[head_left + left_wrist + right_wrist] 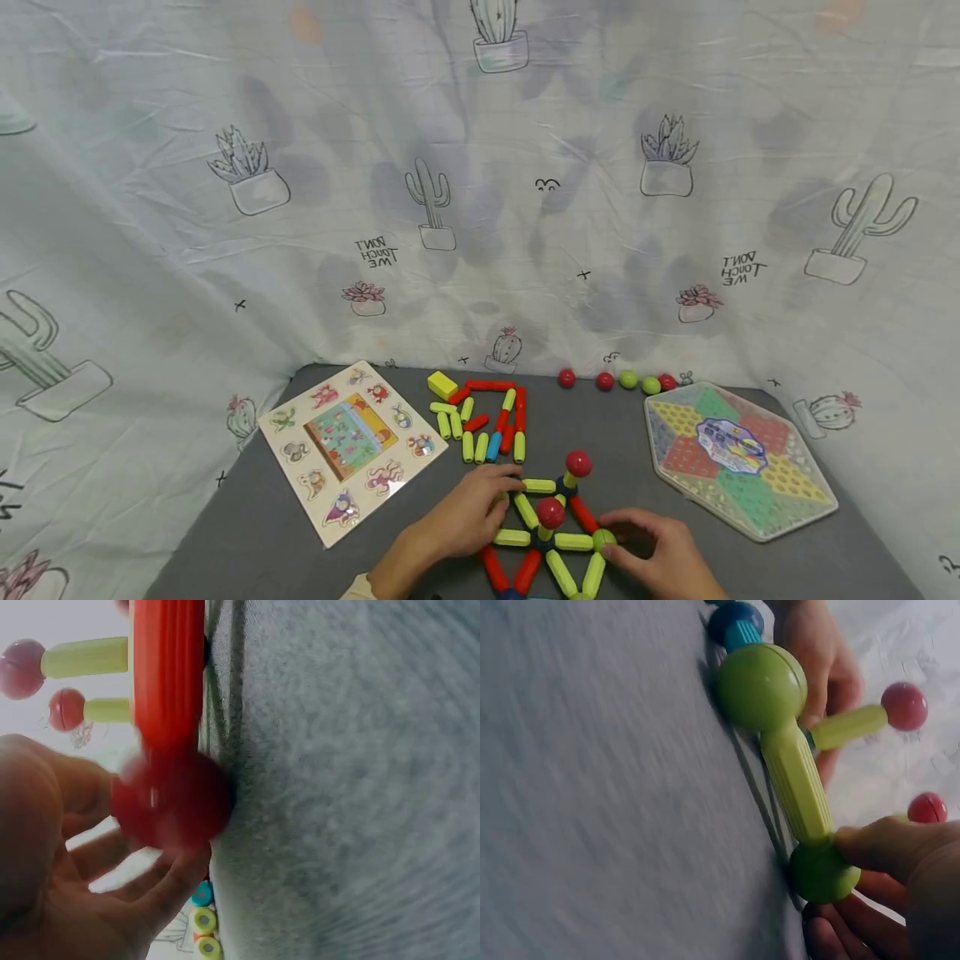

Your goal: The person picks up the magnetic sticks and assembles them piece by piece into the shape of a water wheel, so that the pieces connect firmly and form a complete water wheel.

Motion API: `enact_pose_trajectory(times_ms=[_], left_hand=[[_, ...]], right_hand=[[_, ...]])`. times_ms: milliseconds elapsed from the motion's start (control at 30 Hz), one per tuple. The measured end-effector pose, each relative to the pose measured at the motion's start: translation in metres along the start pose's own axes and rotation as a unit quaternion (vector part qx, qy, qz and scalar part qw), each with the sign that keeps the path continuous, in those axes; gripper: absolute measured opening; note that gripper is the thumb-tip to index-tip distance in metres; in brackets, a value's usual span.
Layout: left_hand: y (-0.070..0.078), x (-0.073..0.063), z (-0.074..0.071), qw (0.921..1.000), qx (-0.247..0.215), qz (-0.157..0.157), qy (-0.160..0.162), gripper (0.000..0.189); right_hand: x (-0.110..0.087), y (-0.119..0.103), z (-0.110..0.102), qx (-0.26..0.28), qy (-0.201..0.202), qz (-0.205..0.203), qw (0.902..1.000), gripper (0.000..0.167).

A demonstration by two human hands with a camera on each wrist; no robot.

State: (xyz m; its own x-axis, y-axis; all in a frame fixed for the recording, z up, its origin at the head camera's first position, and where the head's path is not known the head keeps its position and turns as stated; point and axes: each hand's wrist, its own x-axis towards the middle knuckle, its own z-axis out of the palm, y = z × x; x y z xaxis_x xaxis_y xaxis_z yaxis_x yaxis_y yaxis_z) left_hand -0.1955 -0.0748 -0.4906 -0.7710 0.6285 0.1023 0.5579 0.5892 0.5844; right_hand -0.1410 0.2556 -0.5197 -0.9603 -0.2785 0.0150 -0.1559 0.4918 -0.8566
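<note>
A flat magnetic stick-and-ball model (pixel 573 542) of yellow-green and red sticks lies on the grey table. Two short yellow-green sticks rise from it, topped by red balls (pixel 551 512). My left hand (pixel 467 510) holds the model's left side, its fingers bent over the far-left corner. In the left wrist view, a red ball (pixel 172 799) at a stick's end sits against that hand's fingers. At the right corner my right hand (pixel 663 554) pinches a green ball (pixel 825 871) between thumb and fingers. The left fingers hide part of the model, and its near edge leaves the head view.
Loose sticks (pixel 491 386) and a yellow block (pixel 442 385) lie behind the model. Several loose balls (pixel 567 378) line the table's back edge. A wooden animal puzzle (pixel 318 517) is on the left, a hexagonal board (pixel 746 467) on the right. A printed curtain (pixel 480 208) hangs behind.
</note>
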Motion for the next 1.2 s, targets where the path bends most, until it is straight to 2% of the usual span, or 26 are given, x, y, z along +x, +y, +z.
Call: enact_pose_trajectory(times_ms=[133, 233, 367, 433, 500, 667, 733, 833, 933, 1000, 1100, 1200], left_hand=[[-0.002, 0.001, -0.002, 0.9998, 0.000, 0.013, 0.014, 0.029], [-0.004, 0.000, -0.003, 0.9998, -0.011, 0.009, 0.011, 0.027], [-0.006, -0.001, -0.004, 0.9996, -0.028, 0.001, 0.000, 0.025], [-0.006, -0.001, -0.005, 0.9994, -0.035, -0.002, -0.005, 0.025], [-0.006, 0.000, -0.005, 0.9991, -0.041, -0.006, -0.011, 0.025], [-0.006, -0.002, -0.008, 0.9989, -0.043, -0.012, -0.017, 0.024], [-0.006, -0.002, -0.009, 0.9990, -0.040, -0.011, -0.016, 0.024], [-0.005, -0.003, -0.010, 0.9993, -0.033, -0.009, -0.017, 0.024], [-0.005, -0.003, -0.009, 0.9994, -0.030, -0.004, -0.017, 0.022], [-0.005, -0.004, -0.008, 0.9991, -0.037, 0.001, -0.020, 0.021], [-0.004, -0.005, -0.007, 0.9966, -0.071, 0.010, -0.041, 0.021], [-0.002, -0.007, -0.005, 0.9908, -0.109, 0.022, -0.077, 0.023]], right_hand=[[0.007, 0.001, -0.003, -0.024, 0.063, 0.040, 0.9970, 0.031], [0.012, 0.002, -0.004, -0.037, 0.110, 0.061, 0.9913, 0.031], [0.012, 0.003, -0.006, -0.060, 0.137, 0.072, 0.9861, 0.034], [0.006, 0.001, -0.009, -0.077, 0.135, 0.071, 0.9853, 0.037], [-0.001, -0.002, -0.013, -0.099, 0.114, 0.075, 0.9858, 0.044], [-0.017, -0.001, -0.024, -0.139, 0.011, 0.054, 0.9887, 0.059], [-0.020, 0.002, -0.026, -0.143, -0.015, 0.040, 0.9888, 0.059], [-0.021, 0.005, -0.027, -0.138, -0.031, 0.021, 0.9897, 0.054], [-0.021, 0.008, -0.027, -0.129, -0.031, 0.005, 0.9911, 0.046], [-0.020, 0.010, -0.026, -0.117, -0.010, 0.006, 0.9931, 0.039], [-0.016, 0.012, -0.026, -0.085, 0.027, 0.032, 0.9954, 0.031], [-0.010, 0.014, -0.026, -0.059, 0.061, 0.061, 0.9945, 0.026]])
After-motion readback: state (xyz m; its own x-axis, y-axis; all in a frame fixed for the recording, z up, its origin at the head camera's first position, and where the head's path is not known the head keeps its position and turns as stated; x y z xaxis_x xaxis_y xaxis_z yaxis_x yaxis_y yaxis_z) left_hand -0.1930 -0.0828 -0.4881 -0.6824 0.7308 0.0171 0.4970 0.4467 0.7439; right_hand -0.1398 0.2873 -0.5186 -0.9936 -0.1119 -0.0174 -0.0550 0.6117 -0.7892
